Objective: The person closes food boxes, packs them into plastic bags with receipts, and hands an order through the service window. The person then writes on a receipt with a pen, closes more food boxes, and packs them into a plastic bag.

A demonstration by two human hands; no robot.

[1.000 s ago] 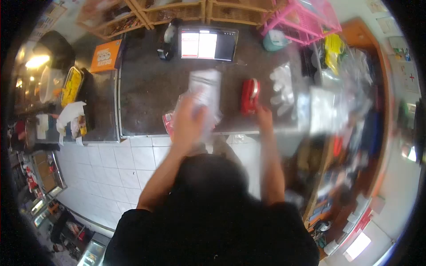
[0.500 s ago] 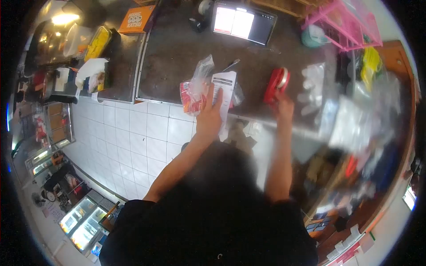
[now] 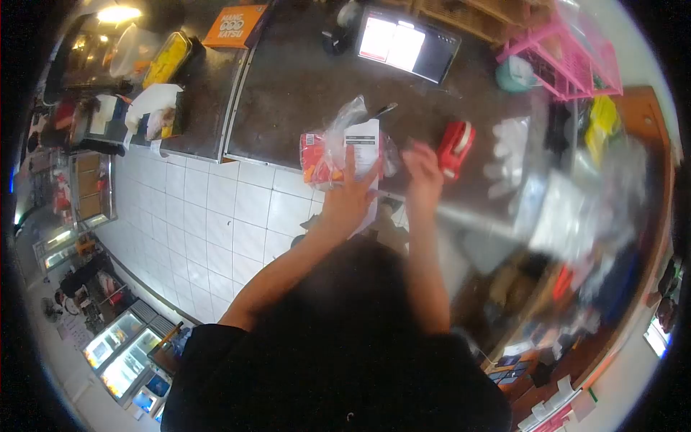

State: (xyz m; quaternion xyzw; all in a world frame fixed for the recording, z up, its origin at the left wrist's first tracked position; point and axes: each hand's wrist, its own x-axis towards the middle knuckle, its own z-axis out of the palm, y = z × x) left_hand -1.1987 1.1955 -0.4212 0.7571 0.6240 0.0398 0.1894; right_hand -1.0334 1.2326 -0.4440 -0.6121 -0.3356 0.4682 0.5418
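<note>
My left hand (image 3: pixel 348 199) lies with two fingers spread over a printed white paper slip (image 3: pixel 365 135), pressing it onto a red package in clear plastic (image 3: pixel 317 160) at the counter's front edge. To its right, my right hand (image 3: pixel 423 169) is raised with the fingertips drawn together; what they hold is too small and blurred to make out. Just right of that hand stands a red tape dispenser (image 3: pixel 455 149) with a pale roll, not touched. A dark, thin object (image 3: pixel 385 111) sticks out behind the slip.
A lit tablet (image 3: pixel 407 45) lies at the back of the dark counter (image 3: pixel 288 86). Pink baskets (image 3: pixel 568 61) and a teal container (image 3: pixel 515 74) are at the back right. Clear plastic items (image 3: pixel 509 155) lie right of the dispenser. An orange box (image 3: pixel 235 27) stands back left.
My right hand has left the tape dispenser and moved left toward the slip. My left hand has laid the slip on the red package. The view has shifted and turned.
</note>
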